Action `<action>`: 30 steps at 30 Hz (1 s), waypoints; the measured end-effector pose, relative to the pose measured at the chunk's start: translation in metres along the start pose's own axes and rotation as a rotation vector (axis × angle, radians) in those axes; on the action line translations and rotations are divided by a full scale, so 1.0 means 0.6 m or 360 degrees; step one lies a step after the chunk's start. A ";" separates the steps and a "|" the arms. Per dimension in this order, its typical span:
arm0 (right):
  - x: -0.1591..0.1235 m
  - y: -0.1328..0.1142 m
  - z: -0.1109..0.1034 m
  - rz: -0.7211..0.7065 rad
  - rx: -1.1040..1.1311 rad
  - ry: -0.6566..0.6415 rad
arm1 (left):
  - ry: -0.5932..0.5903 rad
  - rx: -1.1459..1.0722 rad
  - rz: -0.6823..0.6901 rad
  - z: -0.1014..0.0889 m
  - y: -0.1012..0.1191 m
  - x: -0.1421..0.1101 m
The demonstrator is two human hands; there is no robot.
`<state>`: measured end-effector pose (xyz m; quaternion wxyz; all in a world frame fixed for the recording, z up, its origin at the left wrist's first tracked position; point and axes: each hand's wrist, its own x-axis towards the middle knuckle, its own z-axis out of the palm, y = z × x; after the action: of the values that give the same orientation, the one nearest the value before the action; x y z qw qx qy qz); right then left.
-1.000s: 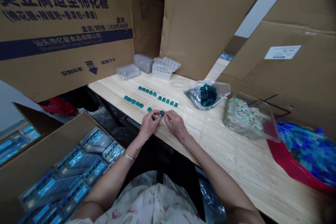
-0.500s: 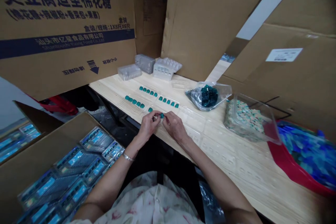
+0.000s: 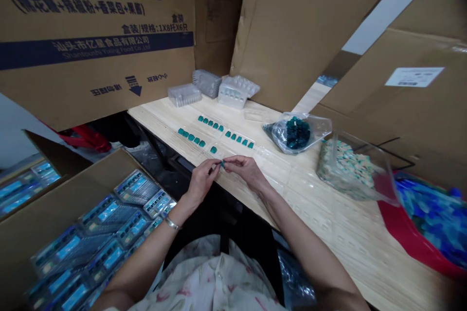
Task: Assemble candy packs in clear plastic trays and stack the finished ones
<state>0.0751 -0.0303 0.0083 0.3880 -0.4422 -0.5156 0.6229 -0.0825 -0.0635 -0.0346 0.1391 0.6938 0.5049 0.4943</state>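
Observation:
My left hand (image 3: 200, 180) and my right hand (image 3: 248, 171) meet over the front edge of a pale wooden table (image 3: 156, 119). Their fingertips pinch a small teal cube (image 3: 222, 163) between them. Just beyond my fingers, a single teal cube (image 3: 213, 149) lies in a clear plastic blister tray (image 3: 226, 138). Three short rows of matching cubes (image 3: 210, 124) sit in that tray. A clear bag of loose teal cubes (image 3: 297, 132) lies to the right. More empty clear trays (image 3: 292, 180) stretch along the table to my right.
Stacked clear trays (image 3: 206, 83) stand at the back of the table, against cardboard sheets (image 3: 302, 24). A clear box of pale speckled pieces (image 3: 345, 170) and a red basin of blue packets (image 3: 426, 218) are at right. An open carton of blue-labelled packs (image 3: 98, 228) is at lower left.
My hands have drawn closer, and both now pinch the teal cube. The whole view has shifted slightly, so the table appears further right and higher.

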 end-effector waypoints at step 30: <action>0.105 0.025 0.023 -0.0826 -0.2330 -0.0166 | -0.0153 -0.0216 -0.0325 -0.015 -0.036 -0.015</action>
<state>0.0419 0.0219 -0.0149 0.1058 -0.4213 -0.9001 0.0330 -0.1023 -0.0640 -0.0499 0.2595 0.6507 0.5310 0.4767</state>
